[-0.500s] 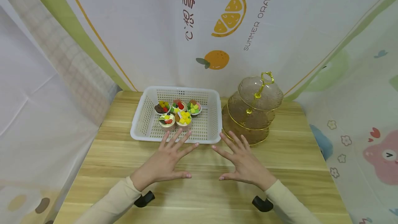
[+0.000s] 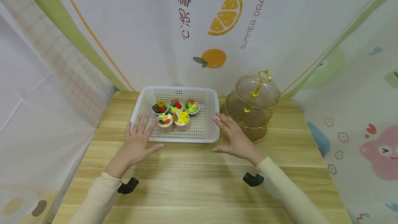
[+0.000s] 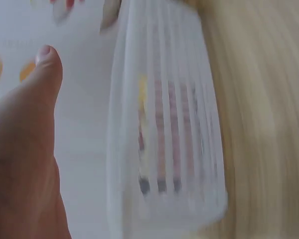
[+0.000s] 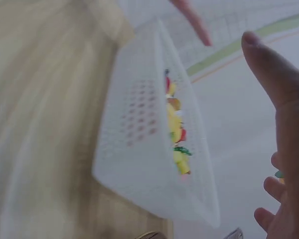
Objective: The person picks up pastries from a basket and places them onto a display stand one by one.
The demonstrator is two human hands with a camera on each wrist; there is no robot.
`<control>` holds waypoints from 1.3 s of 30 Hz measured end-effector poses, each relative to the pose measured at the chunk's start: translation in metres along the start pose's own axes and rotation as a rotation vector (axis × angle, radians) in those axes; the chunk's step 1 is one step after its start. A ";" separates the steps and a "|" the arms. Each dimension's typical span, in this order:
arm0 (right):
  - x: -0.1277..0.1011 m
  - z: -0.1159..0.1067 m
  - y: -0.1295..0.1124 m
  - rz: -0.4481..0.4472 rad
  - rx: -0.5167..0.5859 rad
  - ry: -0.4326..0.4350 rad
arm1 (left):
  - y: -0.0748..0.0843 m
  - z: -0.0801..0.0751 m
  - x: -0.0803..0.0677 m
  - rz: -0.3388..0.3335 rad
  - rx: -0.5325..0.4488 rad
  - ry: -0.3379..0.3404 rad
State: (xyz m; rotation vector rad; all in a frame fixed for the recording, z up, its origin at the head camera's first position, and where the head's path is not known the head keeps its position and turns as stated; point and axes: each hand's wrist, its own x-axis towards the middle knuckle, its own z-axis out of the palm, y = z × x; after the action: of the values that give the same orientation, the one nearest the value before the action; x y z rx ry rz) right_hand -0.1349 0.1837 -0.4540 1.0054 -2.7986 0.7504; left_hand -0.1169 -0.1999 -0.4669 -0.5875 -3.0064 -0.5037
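Note:
In the head view my left hand (image 2: 135,145) hovers with spread fingers over the front left of a white plastic basket (image 2: 199,140). My right hand (image 2: 237,141), its fingers extended too, is at the basket's front right corner and overlaps the tiered stand there. Neither hand holds anything. Inside the basket several small cupcakes sit grouped left of centre, among them one with yellow cubes (image 2: 181,117) and one with cream and red fruit pieces (image 2: 166,120). The left wrist view shows the left thumb (image 3: 47,74) beside the slotted basket wall (image 3: 169,129).
A three-tier brown-tinted stand with gold rims and a gold top handle (image 2: 258,92) stands right of the basket. Both rest on a wooden table (image 2: 186,189). Behind hangs a white curtain (image 2: 149,44) with orange prints; more printed cloth (image 2: 357,113) borders the right side.
My left hand has moved left and up toward the basket's left part. The right hand has shifted slightly forward and left, and the hands are farther apart. Basket and stand stay put.

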 end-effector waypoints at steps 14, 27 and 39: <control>0.124 0.020 0.025 0.329 0.531 0.126 | -0.075 0.000 -0.013 -0.265 -0.106 -0.066; 0.168 0.058 0.043 0.527 0.650 0.103 | -0.080 0.006 -0.012 -0.286 -0.131 -0.094; 0.176 0.087 0.043 0.709 0.614 0.070 | -0.077 0.007 -0.007 -0.297 -0.139 -0.126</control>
State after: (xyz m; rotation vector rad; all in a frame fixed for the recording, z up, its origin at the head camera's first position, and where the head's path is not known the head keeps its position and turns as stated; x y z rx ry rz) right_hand -0.2913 0.0696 -0.5080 -0.0568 -2.8923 1.7386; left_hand -0.1392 -0.2680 -0.4975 -0.1815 -3.2158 -0.7204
